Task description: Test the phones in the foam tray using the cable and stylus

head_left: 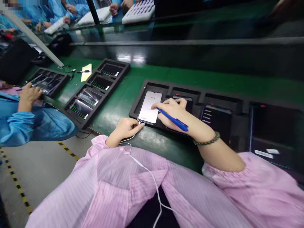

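Note:
A smartphone with a lit white screen [149,109] lies in the left pocket of a black tray [137,106], its lower end at the tray's front edge. At that end my left hand [125,128] pinches the plug of a thin white cable [145,167], which runs down over my lap and forks. My right hand [172,110] reaches over the tray with a blue pen [174,119] held in it. One of its fingertips is at the lit screen. Beneath this hand a dark phone [188,103] is partly hidden. Another dark phone [217,122] sits to its right.
A larger dark device with white labels [273,133] lies far right. Left of my tray stands a second black tray [104,98] holding several phones. Yellow paper [86,72] lies beyond it. At far left a co-worker's hand [29,93] is over another tray [51,80].

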Available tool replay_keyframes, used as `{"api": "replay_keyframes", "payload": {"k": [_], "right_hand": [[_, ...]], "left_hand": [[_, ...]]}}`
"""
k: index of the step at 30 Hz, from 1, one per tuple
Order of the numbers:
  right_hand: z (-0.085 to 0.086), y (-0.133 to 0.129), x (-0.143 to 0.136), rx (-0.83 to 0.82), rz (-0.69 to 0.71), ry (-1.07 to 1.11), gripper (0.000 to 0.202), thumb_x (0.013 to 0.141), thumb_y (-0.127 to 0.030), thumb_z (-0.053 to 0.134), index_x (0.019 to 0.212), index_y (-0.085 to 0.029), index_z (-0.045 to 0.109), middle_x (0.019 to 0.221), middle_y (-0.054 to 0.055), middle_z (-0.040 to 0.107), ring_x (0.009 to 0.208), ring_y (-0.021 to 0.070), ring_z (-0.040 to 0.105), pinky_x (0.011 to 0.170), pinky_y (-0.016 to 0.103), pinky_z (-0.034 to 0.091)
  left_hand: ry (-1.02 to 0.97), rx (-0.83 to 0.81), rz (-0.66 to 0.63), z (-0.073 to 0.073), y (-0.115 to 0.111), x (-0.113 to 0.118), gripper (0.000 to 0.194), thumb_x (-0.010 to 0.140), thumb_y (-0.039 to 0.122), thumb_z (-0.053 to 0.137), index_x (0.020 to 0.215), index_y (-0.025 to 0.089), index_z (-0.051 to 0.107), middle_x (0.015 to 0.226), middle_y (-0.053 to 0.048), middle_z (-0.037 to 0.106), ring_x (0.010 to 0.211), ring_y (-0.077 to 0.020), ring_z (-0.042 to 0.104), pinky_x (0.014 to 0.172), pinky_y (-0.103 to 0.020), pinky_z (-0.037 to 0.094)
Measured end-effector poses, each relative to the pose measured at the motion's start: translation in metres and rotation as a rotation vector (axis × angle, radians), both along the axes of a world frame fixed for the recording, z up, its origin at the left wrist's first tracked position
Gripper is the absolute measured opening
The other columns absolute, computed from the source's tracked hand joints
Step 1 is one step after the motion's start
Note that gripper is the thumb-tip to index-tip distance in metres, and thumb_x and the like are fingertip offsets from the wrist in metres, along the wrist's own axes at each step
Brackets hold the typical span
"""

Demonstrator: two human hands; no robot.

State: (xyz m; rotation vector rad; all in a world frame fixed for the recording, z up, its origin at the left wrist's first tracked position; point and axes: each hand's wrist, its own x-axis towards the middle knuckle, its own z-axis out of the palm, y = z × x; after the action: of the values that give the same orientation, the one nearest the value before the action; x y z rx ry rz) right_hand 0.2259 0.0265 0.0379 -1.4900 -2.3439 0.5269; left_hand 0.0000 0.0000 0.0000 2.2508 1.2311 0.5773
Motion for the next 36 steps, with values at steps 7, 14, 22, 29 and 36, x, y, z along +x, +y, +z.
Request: {"api": "replay_keyframes", "payload": {"k": [7,14,22,29,36], "right_hand": [[0.012,-0.014,0.020,-0.038,-0.083,0.381,0.043,0.100,-0.052,0.037,0.096,-0.025,0.070,0.086,0.006,0.070,0.087,0.0267,0.066,0.089,0.047,0.043],[0.005,-0.051,-0.005,-0.324,-0.280,0.829,0.021,0.088,-0.043,0.065,0.091,-0.022,0.066,0.062,-0.001,0.062,0.053,0.0143,0.056,0.052,0.027,0.044],[-0.021,-0.059,-0.028,-0.302,-0.389,1.091,0.007,0.070,-0.024,0.065,0.075,-0.022,0.060,0.053,-0.004,0.055,0.043,0.0115,0.050,0.042,0.024,0.039],[-0.023,-0.060,-0.024,-0.278,-0.301,1.068,0.013,0.079,-0.029,0.068,0.078,-0.022,0.057,0.054,-0.005,0.054,0.041,0.0115,0.049,0.040,0.024,0.037],[-0.019,-0.065,-0.020,-0.052,-0.178,0.855,0.002,0.087,-0.021,0.065,0.087,-0.023,0.063,0.066,-0.003,0.063,0.047,0.0100,0.054,0.043,0.023,0.041]], "left_hand": [[-0.007,0.039,0.000,-0.001,-0.005,0.000,0.053,0.102,0.048,0.042,0.061,0.018,0.055,0.053,0.000,0.053,0.051,-0.0107,0.045,0.056,-0.026,0.031],[0.000,0.105,0.010,-0.004,-0.005,-0.001,0.047,0.101,0.036,0.044,0.058,0.018,0.050,0.051,0.001,0.051,0.050,-0.0104,0.044,0.054,-0.026,0.029],[-0.027,0.110,0.023,-0.006,-0.003,-0.008,0.044,0.097,0.029,0.047,0.055,0.019,0.041,0.051,0.002,0.047,0.050,-0.0101,0.041,0.054,-0.026,0.029],[-0.022,0.113,0.009,-0.006,-0.002,-0.008,0.045,0.097,0.028,0.045,0.054,0.020,0.036,0.049,0.002,0.043,0.049,-0.0104,0.039,0.053,-0.026,0.028],[-0.034,0.141,0.010,-0.004,-0.003,-0.007,0.044,0.096,0.027,0.046,0.055,0.020,0.035,0.049,0.003,0.041,0.048,-0.0100,0.036,0.052,-0.026,0.027]]}}
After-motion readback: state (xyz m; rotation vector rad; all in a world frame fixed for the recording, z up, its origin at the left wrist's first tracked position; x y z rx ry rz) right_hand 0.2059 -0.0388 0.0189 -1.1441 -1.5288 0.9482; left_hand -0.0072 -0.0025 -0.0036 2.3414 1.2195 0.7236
